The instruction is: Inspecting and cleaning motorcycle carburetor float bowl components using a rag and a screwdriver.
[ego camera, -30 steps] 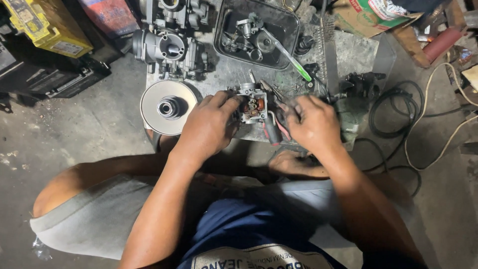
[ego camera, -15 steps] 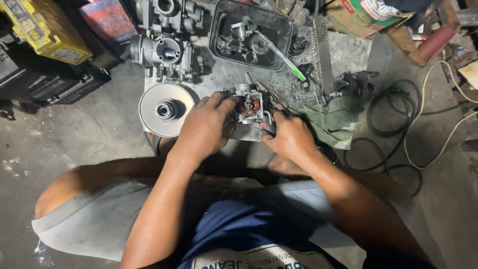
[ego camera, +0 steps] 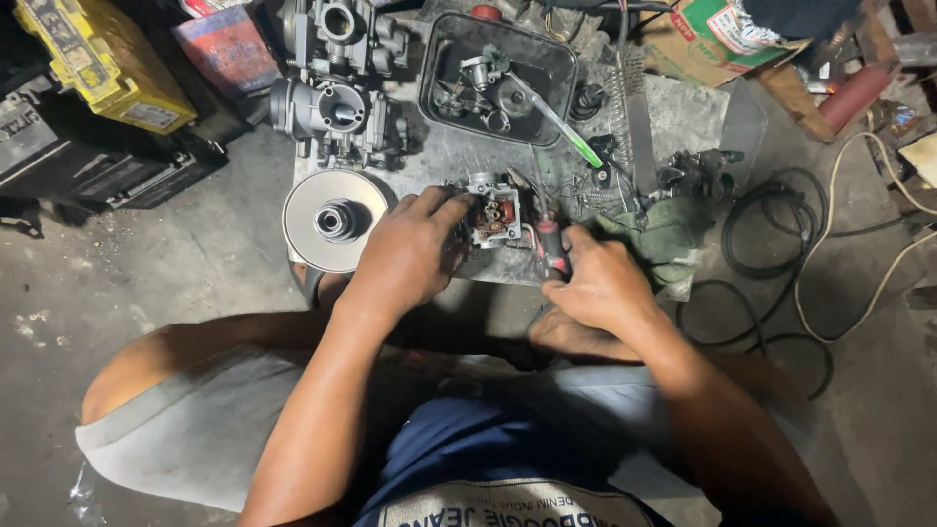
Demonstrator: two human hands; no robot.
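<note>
Left hand (ego camera: 405, 256): fingers wrapped on the small carburetor body (ego camera: 493, 213), mid slab (ego camera: 683, 107), right of the silver pulley disc (ego camera: 337, 220). Right hand (ego camera: 600, 283): we've got fingers clenched round a red-handled tool (ego camera: 549, 239) just beside it.

1. Both arms are bare to the shoulder; the left hand (ego camera: 405, 256) and right hand (ego camera: 600, 283) wear no gloves, rings or watch.
2. Grey shorts cover the thighs.
3. A dark blue shirt carries a pale printed panel.
</note>
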